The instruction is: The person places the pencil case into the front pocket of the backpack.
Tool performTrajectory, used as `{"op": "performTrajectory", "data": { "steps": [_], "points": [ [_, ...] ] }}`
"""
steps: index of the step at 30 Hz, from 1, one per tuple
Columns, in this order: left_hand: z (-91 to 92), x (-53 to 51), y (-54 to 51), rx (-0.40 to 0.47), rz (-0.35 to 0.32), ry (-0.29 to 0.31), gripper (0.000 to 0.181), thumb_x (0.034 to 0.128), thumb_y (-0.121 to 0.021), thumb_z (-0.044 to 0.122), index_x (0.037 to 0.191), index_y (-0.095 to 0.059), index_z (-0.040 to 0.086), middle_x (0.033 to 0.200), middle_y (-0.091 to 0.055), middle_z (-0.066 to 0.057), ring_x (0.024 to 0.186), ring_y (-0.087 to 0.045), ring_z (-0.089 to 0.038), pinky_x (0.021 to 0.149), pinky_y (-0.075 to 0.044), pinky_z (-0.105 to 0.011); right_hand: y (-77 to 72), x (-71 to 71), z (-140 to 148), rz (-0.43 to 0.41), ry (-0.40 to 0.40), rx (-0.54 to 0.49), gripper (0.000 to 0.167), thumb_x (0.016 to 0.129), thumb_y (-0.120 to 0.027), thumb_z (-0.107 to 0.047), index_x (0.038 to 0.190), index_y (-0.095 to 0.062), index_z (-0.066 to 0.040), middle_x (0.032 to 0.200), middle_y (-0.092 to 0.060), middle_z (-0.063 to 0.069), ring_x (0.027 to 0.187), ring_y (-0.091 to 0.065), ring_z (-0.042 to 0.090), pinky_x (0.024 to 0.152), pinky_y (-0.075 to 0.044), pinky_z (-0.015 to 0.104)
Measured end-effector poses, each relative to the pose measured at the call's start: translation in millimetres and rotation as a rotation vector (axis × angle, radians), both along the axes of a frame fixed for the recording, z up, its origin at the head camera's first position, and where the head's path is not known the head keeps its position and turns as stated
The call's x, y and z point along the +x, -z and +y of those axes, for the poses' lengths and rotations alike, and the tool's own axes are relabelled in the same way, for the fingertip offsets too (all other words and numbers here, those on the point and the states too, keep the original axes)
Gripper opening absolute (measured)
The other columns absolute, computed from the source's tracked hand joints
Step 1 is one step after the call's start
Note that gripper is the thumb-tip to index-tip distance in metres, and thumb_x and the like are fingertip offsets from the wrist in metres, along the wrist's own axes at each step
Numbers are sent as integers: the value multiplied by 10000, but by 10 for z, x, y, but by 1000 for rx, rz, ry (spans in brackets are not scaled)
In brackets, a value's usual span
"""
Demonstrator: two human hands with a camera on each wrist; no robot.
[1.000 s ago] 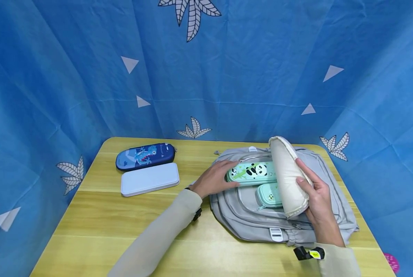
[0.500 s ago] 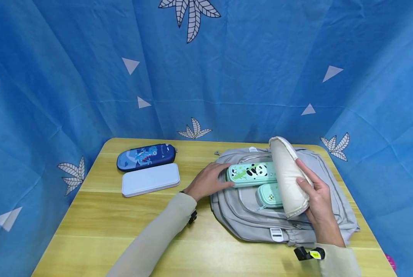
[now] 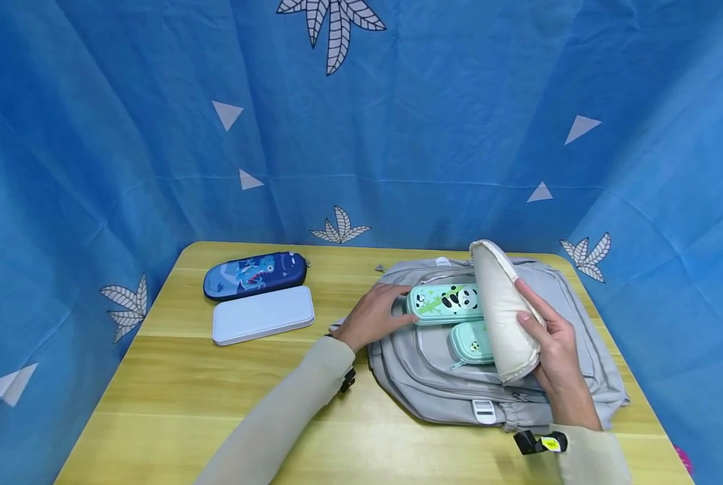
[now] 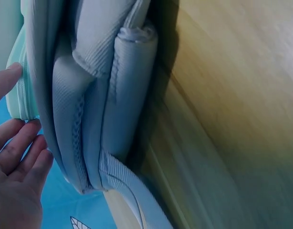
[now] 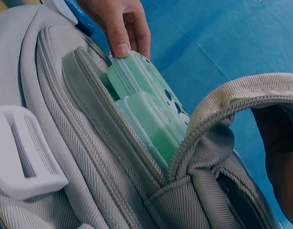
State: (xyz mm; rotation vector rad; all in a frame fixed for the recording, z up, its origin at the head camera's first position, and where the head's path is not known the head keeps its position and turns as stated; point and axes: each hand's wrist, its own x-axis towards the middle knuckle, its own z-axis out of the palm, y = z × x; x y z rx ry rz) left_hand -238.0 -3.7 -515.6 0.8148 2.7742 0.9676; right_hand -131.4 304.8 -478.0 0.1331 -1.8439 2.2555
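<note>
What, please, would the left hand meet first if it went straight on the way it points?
The panda case, it seems: the left hand touches its end. Beyond it the raised cream flap looks next, though depth is unclear.

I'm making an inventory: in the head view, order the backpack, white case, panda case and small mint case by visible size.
1. Backpack
2. White case
3. Panda case, partly hidden
4. Small mint case, partly hidden
</note>
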Motion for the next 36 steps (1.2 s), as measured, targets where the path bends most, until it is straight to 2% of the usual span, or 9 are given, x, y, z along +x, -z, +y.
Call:
{"op": "performTrajectory", "data": {
  "steps": [5, 13, 19, 25, 36],
  "points": [
    [68, -4, -2, -14, 2, 8, 668, 1016, -767, 498, 1594, -574, 226, 1596, -612, -3, 1510, -541, -236, 1266, -440, -444, 29, -7, 5, 15, -17, 1, 508, 1114, -525, 30, 1620, -481, -2, 1580, -582, -102, 1381, -590, 65, 973, -610, 216],
    [154, -4, -31, 2, 7, 26, 657, 1028, -760, 473, 1602, -564, 219, 1603, -605, -22, 1536, -513, -248, 1275, -426, -486, 37, -27, 6, 11, -19, 50, 499, 1106, -534, 30, 1604, -500, 1, 1564, -602, -132, 1402, -552, 55, 997, -584, 187],
    [239, -13, -33, 2, 18, 34, 642, 1032, -755, 474, 1590, -577, 212, 1598, -608, -18, 1530, -521, -229, 1265, -443, -425, 70, -30, 17, 34, -45, 66, 487, 1099, -508, 70, 1582, -524, 10, 1531, -639, -134, 1383, -576, 47, 989, -580, 178],
    [292, 9, -30, 12, 11, 37, 648, 1028, -760, 474, 1591, -574, 215, 1600, -607, -15, 1526, -525, -229, 1259, -450, -421, 102, -25, 21, 58, -88, 70, 481, 1092, -484, 100, 1561, -548, 18, 1516, -662, -120, 1370, -606, 46, 972, -597, 194],
    [366, 22, -48, 14, 68, 55, 640, 1029, -761, 464, 1582, -580, 200, 1569, -633, -15, 1479, -573, -219, 1241, -468, -392, 122, -23, 15, 110, -161, 70, 494, 1068, -442, 160, 1525, -588, 39, 1513, -681, -81, 1378, -623, 63, 988, -592, 198]
  ]
}}
